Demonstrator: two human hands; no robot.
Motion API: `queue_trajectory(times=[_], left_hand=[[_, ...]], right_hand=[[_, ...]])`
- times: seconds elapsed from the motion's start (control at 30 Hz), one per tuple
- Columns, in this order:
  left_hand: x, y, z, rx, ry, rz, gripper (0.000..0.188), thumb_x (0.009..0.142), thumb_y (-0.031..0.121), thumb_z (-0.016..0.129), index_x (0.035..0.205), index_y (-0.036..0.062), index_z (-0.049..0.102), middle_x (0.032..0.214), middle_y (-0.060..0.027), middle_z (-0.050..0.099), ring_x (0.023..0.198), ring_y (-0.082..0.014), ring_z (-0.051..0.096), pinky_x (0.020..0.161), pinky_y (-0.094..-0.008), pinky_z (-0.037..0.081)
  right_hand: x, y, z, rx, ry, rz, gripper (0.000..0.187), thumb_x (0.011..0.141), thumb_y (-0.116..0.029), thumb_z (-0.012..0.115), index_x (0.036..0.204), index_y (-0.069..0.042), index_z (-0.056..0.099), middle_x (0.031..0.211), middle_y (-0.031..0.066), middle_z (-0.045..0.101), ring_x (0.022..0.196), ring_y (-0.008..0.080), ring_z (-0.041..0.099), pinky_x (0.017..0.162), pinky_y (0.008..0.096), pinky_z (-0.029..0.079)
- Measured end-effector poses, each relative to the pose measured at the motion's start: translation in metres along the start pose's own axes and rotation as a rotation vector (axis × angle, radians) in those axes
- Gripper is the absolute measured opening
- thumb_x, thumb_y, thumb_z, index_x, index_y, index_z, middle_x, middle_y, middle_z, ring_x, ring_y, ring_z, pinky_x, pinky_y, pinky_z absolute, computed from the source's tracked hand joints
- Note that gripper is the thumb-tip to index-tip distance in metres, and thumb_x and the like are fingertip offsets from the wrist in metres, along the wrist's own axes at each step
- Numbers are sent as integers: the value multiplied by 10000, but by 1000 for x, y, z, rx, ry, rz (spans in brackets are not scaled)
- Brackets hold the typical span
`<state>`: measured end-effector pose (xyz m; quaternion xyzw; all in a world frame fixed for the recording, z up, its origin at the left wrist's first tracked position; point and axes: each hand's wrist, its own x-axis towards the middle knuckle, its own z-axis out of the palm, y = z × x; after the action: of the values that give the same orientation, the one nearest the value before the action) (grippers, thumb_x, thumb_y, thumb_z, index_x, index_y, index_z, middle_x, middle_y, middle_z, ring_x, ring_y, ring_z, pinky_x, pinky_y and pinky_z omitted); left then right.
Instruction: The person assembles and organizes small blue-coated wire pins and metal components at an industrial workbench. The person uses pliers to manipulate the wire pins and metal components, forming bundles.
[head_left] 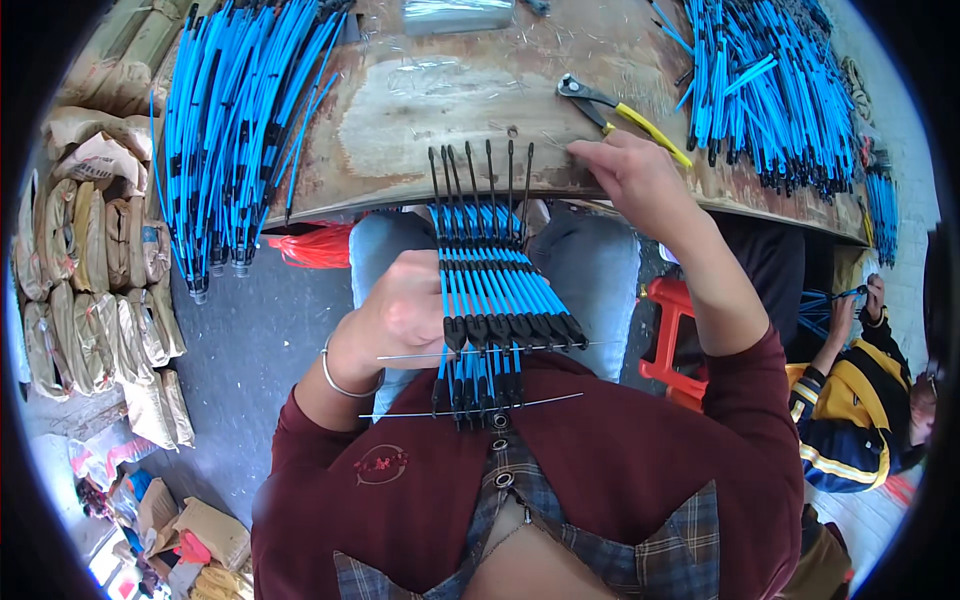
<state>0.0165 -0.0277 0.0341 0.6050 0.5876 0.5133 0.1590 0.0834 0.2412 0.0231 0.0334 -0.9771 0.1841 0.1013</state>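
My left hand (405,305) is wrapped round the side of a fan-shaped bundle of blue rods with black ends (495,285), held above my lap. Two thin metal wires run crosswise through the bundle's near end: an upper wire (405,357) and a lower wire (550,401). Several black tips stick up at its far end, by the table edge. My right hand (640,175) rests at the table's front edge, thumb and forefinger pinched together on what looks like a thin metal wire (553,139). Just beyond it lie end-cutting nippers (650,130) with yellow handles.
Large heaps of blue rods lie on the wooden table (420,110), a left heap (235,120) and a right heap (770,90). Loose wires and a clear tray (458,14) are farther back. A red stool (668,335) stands beside me; another person (850,410) works at right. Wrapped packages (100,270) fill the left.
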Motion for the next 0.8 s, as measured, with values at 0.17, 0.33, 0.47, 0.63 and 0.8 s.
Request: queue_trajectory(times=[0.17, 0.33, 0.47, 0.63, 0.8], left_hand=[[-5, -6, 7, -205, 54, -46, 261, 682, 130, 659, 914, 15, 630, 926, -160, 635, 784, -325, 633, 678, -362, 516], [2, -3, 2, -73, 38, 77, 255, 677, 121, 661, 907, 14, 630, 925, -161, 633, 783, -328, 631, 677, -363, 515], [-1, -3, 3, -97, 37, -13, 254, 675, 119, 666, 904, 16, 631, 924, -160, 633, 786, -329, 630, 680, -366, 512], [0, -10, 2, 46, 22, 122, 259, 673, 112, 665, 912, 17, 635, 921, -158, 633, 787, -329, 629, 686, -369, 510], [1, -8, 1, 20, 27, 118, 268, 677, 118, 662, 923, 15, 637, 924, -159, 632, 795, -335, 627, 694, -372, 508]], right_hand=[[-4, -7, -1, 6, 42, 23, 203, 794, -50, 582, 988, -71, 638, 741, 121, 553, 691, 307, 560, 618, 374, 444], [-5, -6, 0, -1, 34, 20, 191, 793, -57, 579, 971, -71, 644, 741, 123, 554, 695, 310, 562, 619, 382, 444], [-2, -10, 0, -11, 35, 22, 189, 791, -57, 578, 967, -70, 646, 745, 127, 556, 702, 315, 564, 621, 386, 445], [-2, -12, 0, -22, 34, 61, 184, 786, -57, 579, 956, -71, 650, 746, 131, 558, 713, 320, 568, 626, 391, 448], [-7, -14, -5, -126, 35, 141, 177, 785, -55, 580, 947, -69, 652, 746, 131, 561, 722, 322, 571, 628, 395, 448]])
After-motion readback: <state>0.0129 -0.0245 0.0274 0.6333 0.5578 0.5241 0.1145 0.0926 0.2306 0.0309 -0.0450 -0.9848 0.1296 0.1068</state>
